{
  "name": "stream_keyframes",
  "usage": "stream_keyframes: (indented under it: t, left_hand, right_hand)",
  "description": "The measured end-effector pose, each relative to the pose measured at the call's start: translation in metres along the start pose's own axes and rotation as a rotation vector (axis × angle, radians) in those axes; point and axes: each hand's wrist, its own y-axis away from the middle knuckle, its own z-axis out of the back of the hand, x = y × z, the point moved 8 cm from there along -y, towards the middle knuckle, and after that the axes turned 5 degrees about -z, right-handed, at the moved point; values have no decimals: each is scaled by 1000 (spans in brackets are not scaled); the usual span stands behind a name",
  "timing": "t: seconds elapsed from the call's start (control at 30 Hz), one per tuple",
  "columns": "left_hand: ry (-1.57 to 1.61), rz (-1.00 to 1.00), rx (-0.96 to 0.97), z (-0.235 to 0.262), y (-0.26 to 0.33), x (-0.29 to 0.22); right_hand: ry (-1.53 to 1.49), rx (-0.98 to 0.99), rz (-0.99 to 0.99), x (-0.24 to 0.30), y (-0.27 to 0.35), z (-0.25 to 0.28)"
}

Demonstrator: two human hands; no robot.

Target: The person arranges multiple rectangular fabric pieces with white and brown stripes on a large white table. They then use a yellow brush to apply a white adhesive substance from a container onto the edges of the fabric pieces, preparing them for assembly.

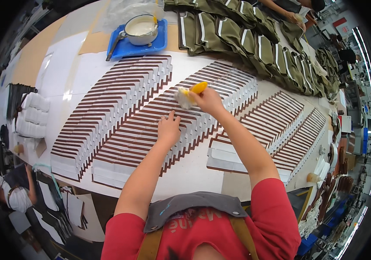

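Observation:
My right hand [208, 102] grips a paintbrush [198, 88] with a yellow handle, its pale bristles over a long row of overlapping flat pieces [151, 130], white with dark brown edges. On that same row, lower and to the left of the brush, my left hand [168, 128] lies with its fingers spread on the pieces. Whether the bristles touch the pieces, I cannot tell. A second overlapped row [107, 99] runs along its left side. Two shorter rows, a nearer one [255, 125] and a farther one [305, 136], lie to the right.
A white pot [141, 38] of pale, creamy stuff stands on a blue tray [164, 37] at the back. Olive green pieces with white strips [237, 39] are heaped at the back right. White bundles [32, 115] sit at the left. Other people work at the far right and lower left.

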Motion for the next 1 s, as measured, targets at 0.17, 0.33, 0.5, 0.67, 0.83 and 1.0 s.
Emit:
stream_keyframes:
  t: [0.17,0.33,0.5,0.67,0.83,1.0]
  left_hand:
    - [-37,-22,1,2,-3,-2]
    - [-86,-18,-31,-5,-1,-1]
    - [-80,2,-22,-5,-1,3]
    - [-101,-32,-43,0,-2,-8]
    - [-48,8,-1,-2,1,-1]
    - [-40,2,30,0,-1,-2]
  right_hand:
    - [34,-429,-169,-47,-22,51]
    - [-225,-143,225,49,-10,-3]
    - [293,275,229,70,-31,-43]
    - [596,56,259,45,-57,-17]
    - [173,185,348,63,-11,-44]
    - [294,-314,-60,-25,-62,53]
